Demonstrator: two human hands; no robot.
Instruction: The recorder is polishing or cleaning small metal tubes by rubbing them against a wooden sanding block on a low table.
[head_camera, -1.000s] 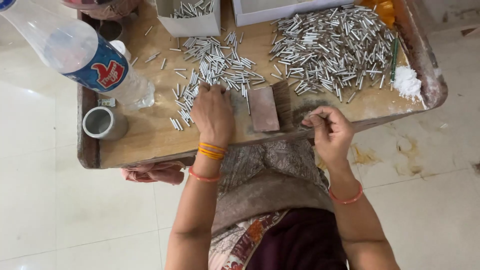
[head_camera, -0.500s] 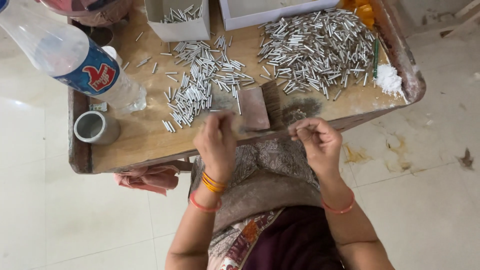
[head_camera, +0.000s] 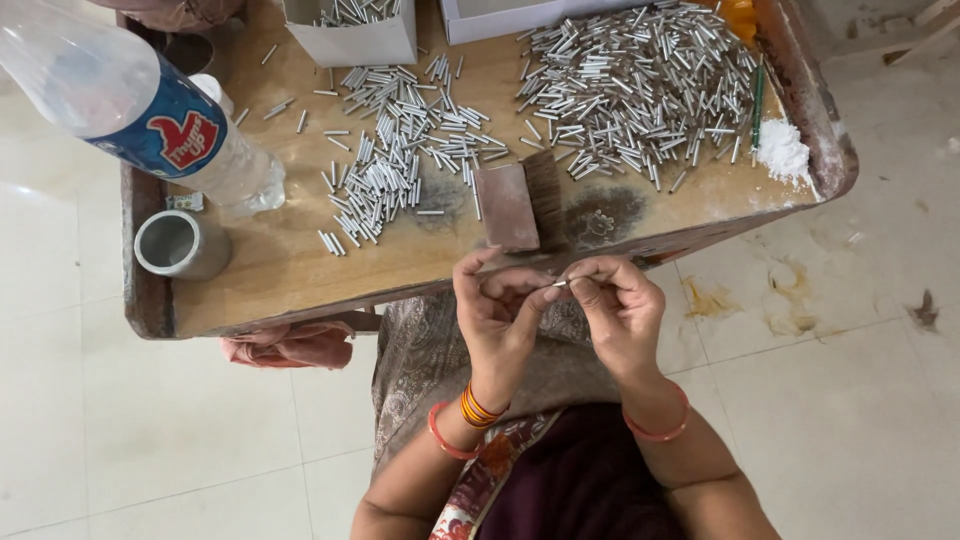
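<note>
Your left hand (head_camera: 500, 310) and right hand (head_camera: 618, 305) meet just below the table (head_camera: 300, 270) edge. Their fingertips pinch one small silver tube (head_camera: 560, 284) between them. More tubes (head_camera: 630, 90) lie in heaps near a brush (head_camera: 522, 203).

A small home workshop: low wooden worktable (head_camera: 280, 270) heaped with metal tubes (head_camera: 640, 90), tiled floor (head_camera: 150, 420).

Both forearms rise from 6 o'clock; the left hand (head_camera: 497, 310) and right hand (head_camera: 618, 312) meet fingertip to fingertip, fingers curled, pinching.
</note>
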